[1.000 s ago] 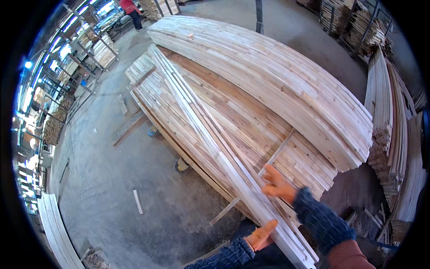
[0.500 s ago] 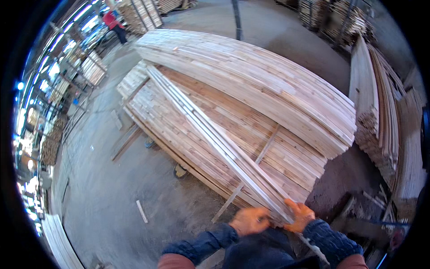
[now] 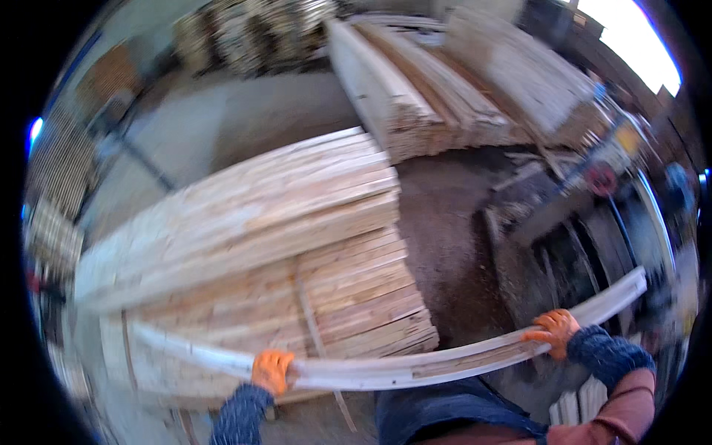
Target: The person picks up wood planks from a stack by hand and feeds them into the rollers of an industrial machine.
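Note:
A few long pale wooden boards [image 3: 386,371], stacked together, run across in front of my body and look curved in this view. My left hand [image 3: 272,371], in an orange glove, is closed around them near the lumber pile. Farther right, my right hand [image 3: 552,333], gloved in orange too, grips the same boards close to their right end. Their left end reaches over the low layer of the lumber pile [image 3: 356,297], where a thin wooden cross strip [image 3: 306,304] lies. My fingertips under the boards are hidden.
Beyond the low layer rises a higher stack of boards [image 3: 245,215]. More stacked lumber [image 3: 415,111] stands at the far right. Machinery with a red round part [image 3: 599,179] is on the right, near the boards' end. Short pale pieces [image 3: 578,404] lie by my right forearm.
My view has swung to the right. My hands, close together before at the boards' near end, are now wide apart along them, and the boards lie crosswise before me.

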